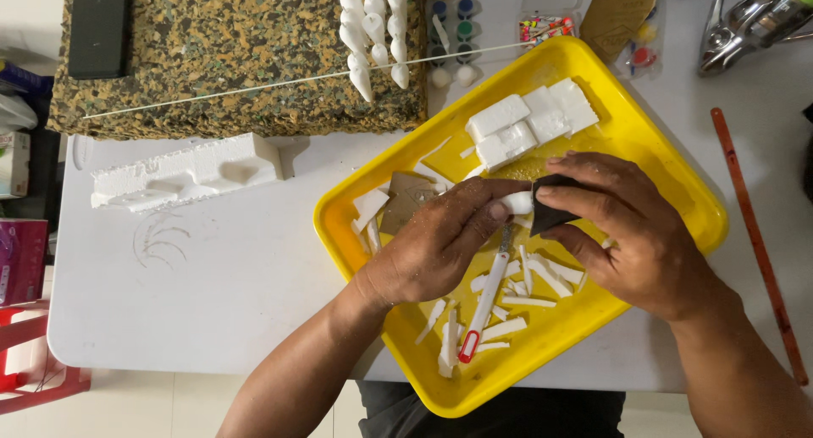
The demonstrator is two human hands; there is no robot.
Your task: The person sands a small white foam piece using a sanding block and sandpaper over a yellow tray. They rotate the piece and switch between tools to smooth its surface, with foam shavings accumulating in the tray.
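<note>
White table, yellow tray [669, 180]: left hand [440, 243] pinching foam piece [517, 203], right hand [631, 226] gripping dark sandpaper [550, 211].

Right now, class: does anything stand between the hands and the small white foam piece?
No. The left hand pinches the foam piece directly, and the right hand presses a dark sanding pad against it.

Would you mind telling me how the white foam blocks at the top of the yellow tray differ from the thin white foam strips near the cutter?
The white foam blocks are thick and chunky; the thin white foam strips are narrow slivers. The blocks sit packed together at the far corner of the yellow tray; the strips lie scattered at many angles around the red and white cutter. Both are white foam inside the tray, untouched by either hand.
</note>
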